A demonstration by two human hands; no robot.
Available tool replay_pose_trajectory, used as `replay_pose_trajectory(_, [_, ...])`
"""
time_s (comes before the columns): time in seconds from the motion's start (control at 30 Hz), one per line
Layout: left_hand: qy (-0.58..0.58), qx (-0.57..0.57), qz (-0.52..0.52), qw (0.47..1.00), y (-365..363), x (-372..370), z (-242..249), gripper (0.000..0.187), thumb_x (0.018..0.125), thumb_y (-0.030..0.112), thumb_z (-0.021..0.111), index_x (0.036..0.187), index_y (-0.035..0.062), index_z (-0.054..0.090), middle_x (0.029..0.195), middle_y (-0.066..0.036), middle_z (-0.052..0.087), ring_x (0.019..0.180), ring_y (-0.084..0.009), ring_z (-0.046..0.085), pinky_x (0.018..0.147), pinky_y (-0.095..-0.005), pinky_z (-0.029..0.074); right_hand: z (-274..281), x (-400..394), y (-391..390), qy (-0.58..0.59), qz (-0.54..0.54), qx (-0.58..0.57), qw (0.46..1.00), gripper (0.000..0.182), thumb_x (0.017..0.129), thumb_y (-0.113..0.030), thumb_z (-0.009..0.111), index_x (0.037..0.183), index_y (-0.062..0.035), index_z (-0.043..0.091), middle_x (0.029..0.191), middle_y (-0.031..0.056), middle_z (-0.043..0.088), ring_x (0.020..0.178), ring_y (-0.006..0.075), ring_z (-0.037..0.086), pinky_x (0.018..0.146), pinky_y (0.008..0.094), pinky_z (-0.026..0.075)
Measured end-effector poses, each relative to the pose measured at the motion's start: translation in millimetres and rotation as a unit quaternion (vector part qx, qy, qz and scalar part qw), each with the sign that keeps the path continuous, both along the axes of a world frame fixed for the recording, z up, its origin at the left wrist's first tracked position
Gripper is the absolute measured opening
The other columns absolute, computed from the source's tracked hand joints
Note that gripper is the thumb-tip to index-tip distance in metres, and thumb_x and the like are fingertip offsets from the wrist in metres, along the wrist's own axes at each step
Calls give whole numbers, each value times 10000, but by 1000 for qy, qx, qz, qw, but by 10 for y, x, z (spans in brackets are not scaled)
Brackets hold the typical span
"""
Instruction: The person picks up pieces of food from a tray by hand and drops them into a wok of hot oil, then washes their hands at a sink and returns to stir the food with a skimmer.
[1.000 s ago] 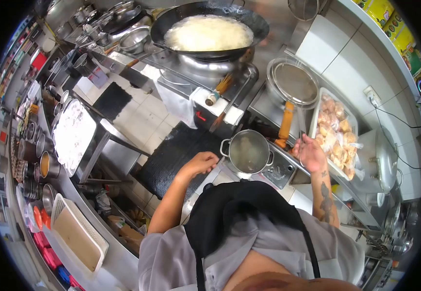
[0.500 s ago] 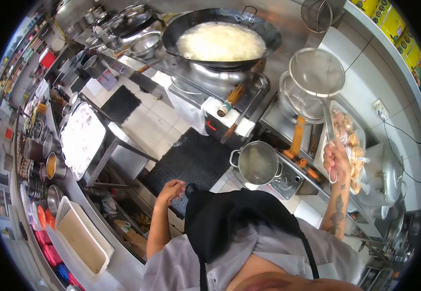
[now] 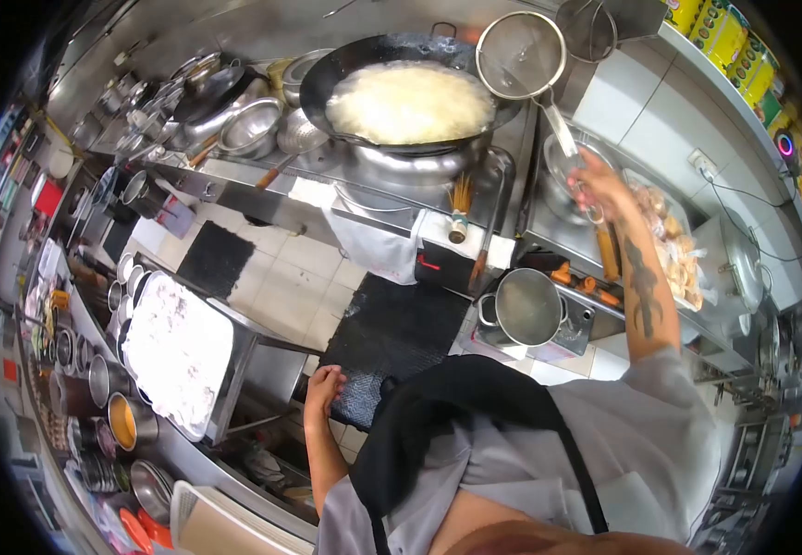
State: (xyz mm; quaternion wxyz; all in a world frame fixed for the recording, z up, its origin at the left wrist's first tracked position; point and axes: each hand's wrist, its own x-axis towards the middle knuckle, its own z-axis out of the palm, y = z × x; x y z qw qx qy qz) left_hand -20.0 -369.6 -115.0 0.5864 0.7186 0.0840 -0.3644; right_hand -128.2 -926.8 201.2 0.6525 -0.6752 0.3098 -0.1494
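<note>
My right hand (image 3: 595,185) is wrapped round the handle of a round mesh strainer (image 3: 521,55), whose basket hangs at the right rim of a big black wok (image 3: 327,79). Pale, foamy bubbling liquid (image 3: 410,102) fills much of the wok. Low in front of my body, my left hand (image 3: 327,384) is away from any object, its fingers curled, and whether they touch the palm is hard to tell. A metal pot (image 3: 550,178) stands under my right forearm and hand, partly hidden by them.
A two-handled pot (image 3: 527,307) sits low before my body. Bagged food fills a white tray (image 3: 692,294) at right. A brush (image 3: 459,208) lies at the stove edge. Left are a white-covered tray (image 3: 179,351), metal bowls (image 3: 251,128) and a perforated ladle (image 3: 301,132). Black mats (image 3: 391,333) cover floor parts.
My right hand has carried the strainer forward and left, from above the metal pot to the wok's right rim. My left hand stays low, and the view has shifted.
</note>
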Motion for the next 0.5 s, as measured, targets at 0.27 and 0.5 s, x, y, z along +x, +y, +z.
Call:
replay_pose_trajectory(0.27, [-3, 14, -20, 1000, 450, 425, -123, 208, 874, 250, 576, 982, 72, 586, 727, -13, 596, 534, -80, 497, 455, -214, 384, -75, 1006, -632, 203, -3, -281, 938, 635, 809, 5, 458, 1403, -139, 287, 574, 45, 502, 367, 113, 447, 325, 286, 392])
replay_pose_trajectory(0.5, [32, 60, 8, 998, 649, 356, -502, 187, 883, 212, 557, 973, 50, 583, 713, -31, 601, 504, -96, 507, 421, -232, 391, 230, 1782, -908, 312, -22, -291, 904, 207, 867, -1, 361, 1015, -75, 485, 577, 61, 485, 424, 145, 451, 385, 344, 363])
